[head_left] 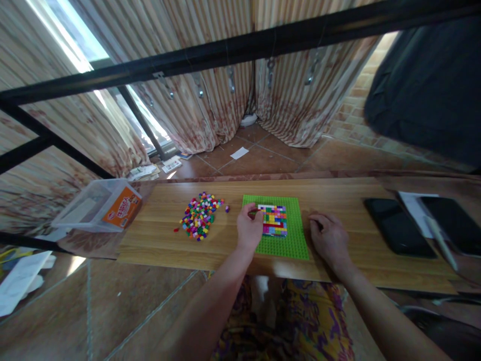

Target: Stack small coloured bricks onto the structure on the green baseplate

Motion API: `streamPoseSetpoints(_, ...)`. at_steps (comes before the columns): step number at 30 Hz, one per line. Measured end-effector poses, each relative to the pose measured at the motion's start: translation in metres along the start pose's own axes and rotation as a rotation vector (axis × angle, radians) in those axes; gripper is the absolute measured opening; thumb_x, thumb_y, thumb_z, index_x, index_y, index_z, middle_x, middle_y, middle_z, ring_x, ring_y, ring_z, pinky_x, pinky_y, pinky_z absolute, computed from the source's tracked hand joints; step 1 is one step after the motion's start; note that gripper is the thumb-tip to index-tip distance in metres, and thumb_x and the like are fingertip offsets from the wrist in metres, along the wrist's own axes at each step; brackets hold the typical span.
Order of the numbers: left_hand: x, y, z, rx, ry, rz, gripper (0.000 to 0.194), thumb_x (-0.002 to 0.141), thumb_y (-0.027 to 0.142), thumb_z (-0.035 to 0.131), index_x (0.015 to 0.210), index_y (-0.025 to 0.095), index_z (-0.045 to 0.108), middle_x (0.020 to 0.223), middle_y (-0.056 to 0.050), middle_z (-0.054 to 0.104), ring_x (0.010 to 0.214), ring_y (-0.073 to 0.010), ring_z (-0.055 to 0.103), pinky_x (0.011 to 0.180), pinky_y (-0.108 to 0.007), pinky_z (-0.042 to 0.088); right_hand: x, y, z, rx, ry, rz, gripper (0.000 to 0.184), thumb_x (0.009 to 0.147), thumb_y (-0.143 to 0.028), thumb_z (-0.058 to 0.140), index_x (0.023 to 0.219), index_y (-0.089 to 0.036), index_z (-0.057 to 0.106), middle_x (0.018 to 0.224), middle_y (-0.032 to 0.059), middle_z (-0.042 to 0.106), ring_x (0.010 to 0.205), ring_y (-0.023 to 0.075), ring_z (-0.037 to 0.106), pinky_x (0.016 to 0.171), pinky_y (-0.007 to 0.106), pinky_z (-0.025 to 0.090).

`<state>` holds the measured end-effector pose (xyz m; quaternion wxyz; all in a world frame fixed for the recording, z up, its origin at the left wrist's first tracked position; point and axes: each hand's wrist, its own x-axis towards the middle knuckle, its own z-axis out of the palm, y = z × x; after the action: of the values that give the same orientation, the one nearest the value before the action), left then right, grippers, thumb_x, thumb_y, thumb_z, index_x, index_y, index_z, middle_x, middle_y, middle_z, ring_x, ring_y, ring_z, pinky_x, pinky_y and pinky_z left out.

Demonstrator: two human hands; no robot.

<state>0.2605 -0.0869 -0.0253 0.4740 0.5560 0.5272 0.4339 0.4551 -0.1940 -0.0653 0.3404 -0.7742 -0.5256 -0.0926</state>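
My left hand [249, 229] is over the left side of a green studded baseplate [293, 246], thumb and forefinger pinched together. What the pinch holds, if anything, is too small to make out. Right beside those fingertips, a block of multicoloured toy bricks [275, 220] is built up on the plate in rows, with white along its far edge; the hand covers part of its left side. My right hand [329, 239] rests on the table just right of the plate, its fingers loosely curled with nothing visible in them.
A pile of small loose bricks [199, 218] lies left on the wooden table [158, 245], one purple brick [227, 209] apart. A clear plastic box [90, 205] stands at the left end. Dark phones [394, 225] and a pen [441, 240] lie right. A black bar [225, 52] crosses ahead.
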Motion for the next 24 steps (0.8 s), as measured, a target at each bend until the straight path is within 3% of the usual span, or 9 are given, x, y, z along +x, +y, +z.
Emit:
streamPoseSetpoints(10,-0.0024,0.0024,0.0011,-0.169,-0.008,-0.091,0.023,0.081,0.02,0.061,0.101,0.012,0.067,0.096,-0.009,0.071,0.084,-0.0144,0.065,0.081,-0.027,0.051,0.0003,0.0035,0.0015,0.004,-0.001,-0.032,0.023,0.089,-0.026,0.05,0.088,-0.017,0.071,0.093,0.0088,0.07,0.088,0.0212,0.062,0.087,0.036,0.049)
streamPoseSetpoints(16,-0.0021,0.0045,0.0043,-0.043,-0.052,-0.088,0.023,0.076,0.016,0.065,0.099,0.013,0.069,0.093,-0.007,0.072,0.079,-0.0145,0.065,0.077,-0.027,0.051,-0.0002,0.0044,0.0033,0.009,0.007,-0.017,0.024,0.089,-0.027,0.05,0.088,-0.018,0.071,0.093,0.009,0.07,0.089,0.0217,0.062,0.086,0.037,0.049)
streamPoseSetpoints(24,-0.001,0.0023,0.0092,0.021,-0.015,-0.071,0.025,0.076,0.014,0.064,0.1,0.013,0.069,0.097,-0.01,0.072,0.084,-0.0164,0.066,0.081,-0.029,0.052,-0.0009,0.0031,0.0013,0.009,-0.002,-0.005,0.025,0.089,-0.028,0.049,0.088,-0.018,0.071,0.092,0.0095,0.07,0.088,0.0219,0.061,0.086,0.037,0.048)
